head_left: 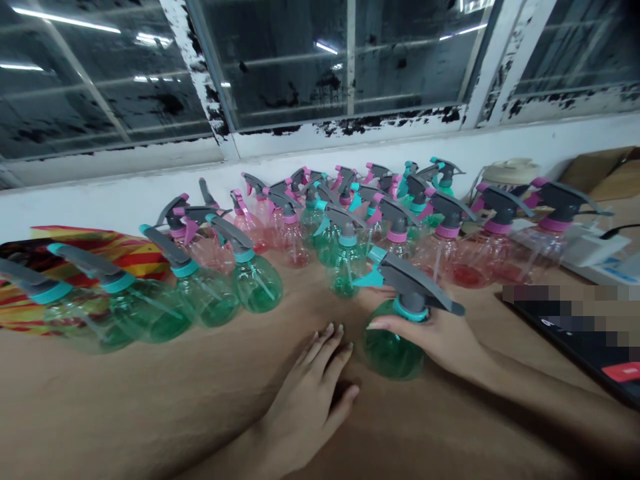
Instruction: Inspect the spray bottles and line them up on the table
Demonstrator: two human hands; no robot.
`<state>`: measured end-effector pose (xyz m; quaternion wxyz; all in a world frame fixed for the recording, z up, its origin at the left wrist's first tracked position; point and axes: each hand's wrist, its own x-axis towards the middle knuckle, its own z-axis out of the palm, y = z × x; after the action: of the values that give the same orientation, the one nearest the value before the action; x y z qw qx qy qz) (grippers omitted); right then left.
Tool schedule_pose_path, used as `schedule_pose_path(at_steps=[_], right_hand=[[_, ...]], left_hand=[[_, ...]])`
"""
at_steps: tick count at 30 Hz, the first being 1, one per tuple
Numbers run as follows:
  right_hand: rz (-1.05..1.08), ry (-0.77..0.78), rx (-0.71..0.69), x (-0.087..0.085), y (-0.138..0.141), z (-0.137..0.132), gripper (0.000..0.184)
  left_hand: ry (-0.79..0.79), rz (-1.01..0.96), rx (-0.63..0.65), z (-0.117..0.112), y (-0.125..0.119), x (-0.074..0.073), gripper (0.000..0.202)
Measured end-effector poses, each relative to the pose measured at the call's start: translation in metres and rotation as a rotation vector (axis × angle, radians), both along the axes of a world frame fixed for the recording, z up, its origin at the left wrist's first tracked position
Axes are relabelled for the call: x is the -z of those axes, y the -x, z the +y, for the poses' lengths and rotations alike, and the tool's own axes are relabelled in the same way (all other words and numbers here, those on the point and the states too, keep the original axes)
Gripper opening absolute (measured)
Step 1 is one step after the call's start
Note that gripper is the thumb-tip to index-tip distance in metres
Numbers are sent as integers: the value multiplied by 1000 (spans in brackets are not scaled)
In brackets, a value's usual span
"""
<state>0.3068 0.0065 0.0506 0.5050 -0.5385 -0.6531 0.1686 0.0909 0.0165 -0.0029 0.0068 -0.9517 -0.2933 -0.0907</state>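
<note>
My right hand [445, 340] is wrapped round a green spray bottle [393, 347] just below its teal collar, thumb across the front. The bottle has a grey and teal trigger head and leans slightly; whether its base touches the table I cannot tell. Lying on the wooden table [165, 407], my left hand [307, 400] has its fingers stretched out and holds nothing. Just behind it stands another green spray bottle [346, 263]. On the left is a row of green spray bottles, the nearest to my left hand being a round one [257, 283].
Several clear pink spray bottles [470, 257] stand at back right, with more crowded behind. A red and yellow bag [145, 257] lies at left. A dark phone-like device [565, 343], a white device [595, 243] and a cardboard box [600, 175] are at right. Windows [340, 60] rise behind.
</note>
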Motion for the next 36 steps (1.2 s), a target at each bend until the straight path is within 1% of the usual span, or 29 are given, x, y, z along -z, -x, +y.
schedule_pose_path(at_steps=[2, 4, 7, 10, 13, 15, 17, 19, 20, 21, 23, 25, 27, 29, 32, 36], right_hand=[[-12, 42, 31, 5, -1, -5, 29], [-28, 59, 34, 10, -5, -12, 30], [-106, 43, 35, 12, -11, -23, 39], [-192, 91, 75, 7, -16, -30, 43], [-192, 137, 71, -2, -15, -31, 37], [-187, 143, 58, -9, -9, -27, 33], [-155, 148, 37, -13, 0, -18, 31], [-79, 152, 4, -15, 15, -4, 33], [-33, 153, -21, -16, 23, 5, 35], [-24, 121, -11, -15, 33, 15, 38], [-112, 24, 81, -13, 53, 36, 42], [-139, 1, 114, -11, 70, 55, 42], [-153, -12, 140, -9, 84, 71, 40], [-167, -16, 165, -6, 92, 83, 41], [-197, -14, 186, -3, 97, 97, 42], [-236, -28, 178, -2, 97, 112, 45]], left_hand=[[3, -10, 4, 0, 0, 1, 44], [10, -13, 10, 0, 0, 2, 44], [10, -22, 5, -1, -1, 4, 44], [-5, -38, 2, -3, 1, 4, 42], [-45, -52, -3, -5, 8, 3, 39], [-74, -51, -10, -7, 13, 5, 37], [-109, -50, -13, -10, 18, 8, 36], [-185, -55, 22, -15, 22, 14, 34], [-236, -54, 65, -19, 23, 17, 32], [-291, -48, 127, -23, 23, 21, 30], [-365, -36, 262, -32, 23, 28, 28], [-403, -67, 324, -39, 23, 32, 29], [-418, -107, 352, -42, 22, 35, 28], [-395, -104, 359, -42, 21, 35, 29], [-358, -86, 362, -41, 21, 32, 30], [-323, -94, 381, -39, 21, 28, 29]])
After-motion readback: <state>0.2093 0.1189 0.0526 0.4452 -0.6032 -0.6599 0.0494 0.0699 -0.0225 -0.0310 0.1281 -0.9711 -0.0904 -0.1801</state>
